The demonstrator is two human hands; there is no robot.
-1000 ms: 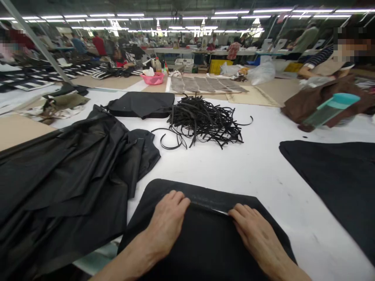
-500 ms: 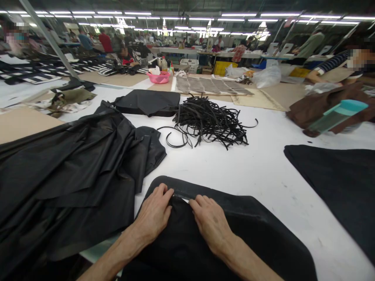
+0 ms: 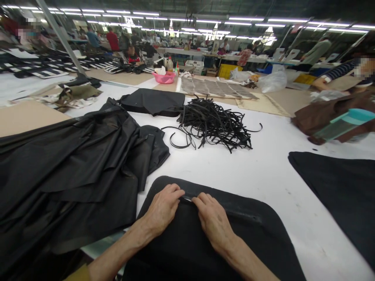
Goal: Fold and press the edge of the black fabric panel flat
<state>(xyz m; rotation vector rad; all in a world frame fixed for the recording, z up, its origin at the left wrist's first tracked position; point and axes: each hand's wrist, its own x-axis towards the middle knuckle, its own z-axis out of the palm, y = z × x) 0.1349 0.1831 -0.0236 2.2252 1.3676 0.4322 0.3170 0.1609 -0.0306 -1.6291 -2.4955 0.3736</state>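
Note:
A black panel with rounded corners (image 3: 249,207) lies at the table's near edge, with black fabric (image 3: 187,242) over its near part. My left hand (image 3: 165,207) pinches the fabric's far edge, fingertips pressed together. Close beside it, my right hand (image 3: 213,218) grips the same edge between thumb and fingers. A narrow light strip shows between the fingertips of both hands. What lies beneath the fabric is hidden. To the left, a large heap of creased black sheet material (image 3: 88,168) hangs over the table's near edge.
Beyond the panel lies a tangled pile of black strips (image 3: 216,121), next to a stack of black pieces (image 3: 152,101). Folded black cloth (image 3: 340,187) is at right, near a teal-lidded bottle (image 3: 340,125). A pink basket (image 3: 163,77) stands farther back. Another person's striped sleeve (image 3: 340,70) shows at right.
My left hand has shifted slightly right along the fabric edge, closer to my right hand. The light gap there has narrowed, and the fabric edge lies straighter. The view has tilted a little.

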